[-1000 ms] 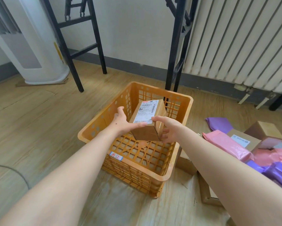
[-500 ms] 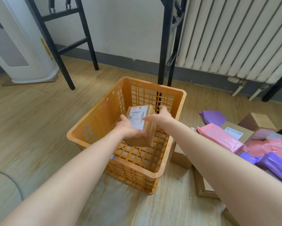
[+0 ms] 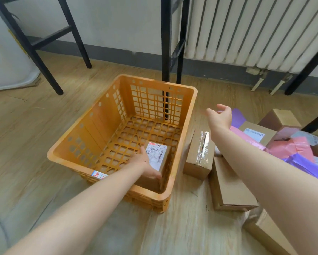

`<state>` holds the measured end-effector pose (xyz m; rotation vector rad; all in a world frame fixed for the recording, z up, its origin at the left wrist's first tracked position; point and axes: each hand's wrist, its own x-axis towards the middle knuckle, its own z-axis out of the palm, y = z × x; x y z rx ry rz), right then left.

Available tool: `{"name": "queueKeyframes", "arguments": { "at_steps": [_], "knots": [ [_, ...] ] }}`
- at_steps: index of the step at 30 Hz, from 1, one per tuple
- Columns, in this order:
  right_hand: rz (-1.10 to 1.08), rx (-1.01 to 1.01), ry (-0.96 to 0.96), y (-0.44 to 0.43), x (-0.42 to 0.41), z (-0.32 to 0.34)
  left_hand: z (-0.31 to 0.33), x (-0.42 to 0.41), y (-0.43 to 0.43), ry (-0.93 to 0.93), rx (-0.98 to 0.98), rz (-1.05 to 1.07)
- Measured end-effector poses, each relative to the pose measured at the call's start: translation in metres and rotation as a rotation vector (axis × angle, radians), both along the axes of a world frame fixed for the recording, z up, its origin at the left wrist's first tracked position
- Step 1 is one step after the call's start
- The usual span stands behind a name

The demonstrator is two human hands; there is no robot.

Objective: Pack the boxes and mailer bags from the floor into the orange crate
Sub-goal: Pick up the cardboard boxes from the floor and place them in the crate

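The orange crate (image 3: 160,83) stands on the wooden floor. One small cardboard box (image 3: 157,155) with a white label lies inside it, in the near right corner. My left hand (image 3: 145,162) rests flat against that box's left side, thumb up, fingers straight. My right hand (image 3: 219,116) hovers open and empty to the right of the crate, above a purple mailer bag (image 3: 237,116). A taped box (image 3: 198,153) and a flat box (image 3: 230,184) lie beside the crate. Pink mailer bags (image 3: 290,148), another purple bag (image 3: 305,162) and labelled boxes (image 3: 254,133) are piled further right.
Black metal frame legs (image 3: 166,52) stand right behind the crate, with others at the left and far right. A white radiator (image 3: 255,30) lines the back wall. A white appliance (image 3: 7,67) stands at the far left. Another cardboard box (image 3: 265,230) lies at the bottom right.
The small box went down from above the crate to its floor. My right hand let go of it and swung right towards the pile. My left hand stayed on the box.
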<state>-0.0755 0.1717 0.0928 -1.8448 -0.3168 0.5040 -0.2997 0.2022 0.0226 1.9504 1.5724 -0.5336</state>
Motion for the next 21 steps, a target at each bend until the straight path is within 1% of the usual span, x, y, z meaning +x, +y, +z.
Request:
{"name": "queueKeyframes", "arguments": {
  "at_steps": [3,5,7,9,11,15,17,19,21],
  "knots": [
    [-0.097,0.002,0.161,0.008,0.002,-0.011,-0.017,0.009,-0.012,0.075,-0.044,-0.052],
    [-0.091,-0.02,0.201,0.016,0.002,-0.02,-0.025,0.013,-0.012,0.126,-0.076,-0.084],
    [-0.031,-0.07,0.18,0.022,0.002,-0.027,-0.027,0.014,-0.01,0.194,-0.108,-0.133],
    [0.045,-0.15,0.131,0.026,0.004,-0.035,-0.03,0.015,-0.008,0.247,-0.15,-0.164],
    [0.1,-0.244,0.121,0.026,0.007,-0.045,-0.033,0.017,-0.007,0.286,-0.193,-0.172],
    [0.27,-0.519,0.217,0.016,0.014,-0.06,-0.037,0.023,-0.007,0.385,-0.269,-0.288],
    [0.315,-0.589,0.24,0.013,0.017,-0.063,-0.034,0.025,-0.005,0.425,-0.321,-0.35],
    [0.33,-0.614,0.186,0.015,0.019,-0.069,-0.029,0.026,0.003,0.419,-0.345,-0.384],
    [0.357,-0.685,0.082,0.015,0.017,-0.078,-0.025,0.025,0.014,0.38,-0.411,-0.377]
  ]
}}
